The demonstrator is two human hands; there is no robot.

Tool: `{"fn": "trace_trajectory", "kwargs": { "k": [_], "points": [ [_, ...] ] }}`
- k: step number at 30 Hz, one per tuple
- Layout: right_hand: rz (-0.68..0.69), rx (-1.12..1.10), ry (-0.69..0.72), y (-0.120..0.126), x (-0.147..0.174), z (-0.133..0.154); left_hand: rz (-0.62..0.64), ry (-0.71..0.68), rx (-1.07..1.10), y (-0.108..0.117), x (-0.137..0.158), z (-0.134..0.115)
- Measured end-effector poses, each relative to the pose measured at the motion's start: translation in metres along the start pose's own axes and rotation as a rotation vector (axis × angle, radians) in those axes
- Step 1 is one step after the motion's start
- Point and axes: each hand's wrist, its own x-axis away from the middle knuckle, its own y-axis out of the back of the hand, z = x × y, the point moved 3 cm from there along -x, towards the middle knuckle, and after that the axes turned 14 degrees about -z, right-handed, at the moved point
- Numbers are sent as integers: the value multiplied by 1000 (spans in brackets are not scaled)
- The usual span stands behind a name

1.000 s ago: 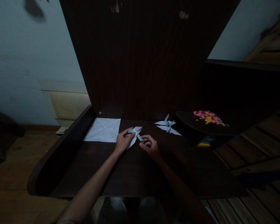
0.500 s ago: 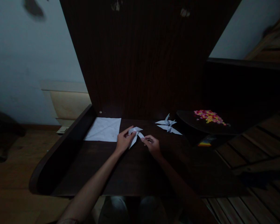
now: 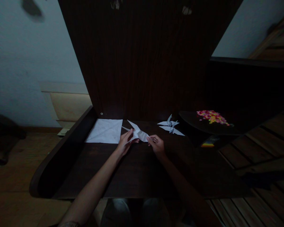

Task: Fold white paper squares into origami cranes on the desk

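Observation:
A white paper crane [image 3: 142, 135] is held between both hands over the dark wooden desk. My left hand [image 3: 126, 141] pinches its left part, with pointed paper tips sticking out above and beside the fingers. At the other end, my right hand [image 3: 156, 144] grips the edge of the broad, partly opened flap between thumb and fingers. Two finished-looking paper cranes [image 3: 171, 126] rest close together on the desk, to the right and behind. White square paper [image 3: 105, 130] with diagonal creases lies flat to the left of my left hand.
A pile of small pink, red and yellow pieces [image 3: 213, 117] sits on a raised dark shelf [image 3: 191, 121] at right. The desk's raised side board [image 3: 61, 151] bounds the left, and a tall dark panel [image 3: 146, 63] stands behind.
The crane in my hands has turned, and its flap is spread wider toward the right hand. My left fingers have shifted beneath the paper. The two other cranes stay put.

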Motion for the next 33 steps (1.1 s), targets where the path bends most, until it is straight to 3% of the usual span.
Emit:
{"fn": "trace_trajectory", "kwargs": {
  "k": [5,10,12,15,18,22,27,33],
  "points": [
    [-6,114,84,2,1,0,28,0,-27,0,1,0],
    [-178,273,298,9,2,11,-93,-271,-284,4,-1,-2],
    [-129,205,267,7,5,13,-80,-463,-430,3,3,-6],
    [77,74,180,-3,13,13,-46,-751,-616,0,12,-10],
    [176,14,148,-11,22,13,4,-877,-714,-2,17,-8],
    [92,76,172,-9,25,11,47,-878,-736,-4,20,-2],
    [62,153,237,-5,23,10,75,-774,-684,-9,24,-1],
    [64,78,202,-6,26,18,-17,-580,-649,-6,19,3]
  ]
}}
